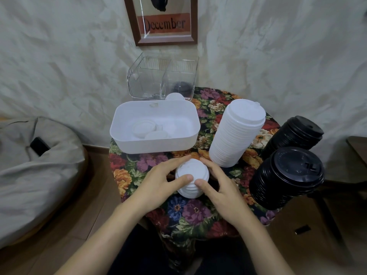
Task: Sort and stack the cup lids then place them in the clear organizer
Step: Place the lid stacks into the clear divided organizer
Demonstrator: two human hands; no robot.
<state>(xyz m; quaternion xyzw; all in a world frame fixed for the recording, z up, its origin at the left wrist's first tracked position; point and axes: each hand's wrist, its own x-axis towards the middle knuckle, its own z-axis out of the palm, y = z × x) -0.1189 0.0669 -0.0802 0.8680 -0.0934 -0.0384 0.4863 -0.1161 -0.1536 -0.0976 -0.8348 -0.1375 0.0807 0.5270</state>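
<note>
I am cupping the short lid stack [192,178] with both hands [158,180] [220,190], fingers curled round its sides, since it seems light and slippery.

Table [188,213], floral cloth: clear organizer [147,76] far edge, white tub [155,145] centre, small lid stack [191,169] near edge; tall white stack [236,135], two black stacks [294,135] [286,179] right edge

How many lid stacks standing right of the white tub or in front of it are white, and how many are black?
White: 2, the tall white stack and the short white stack
Black: 2, the far black stack and the near black stack
Total: 4
</note>
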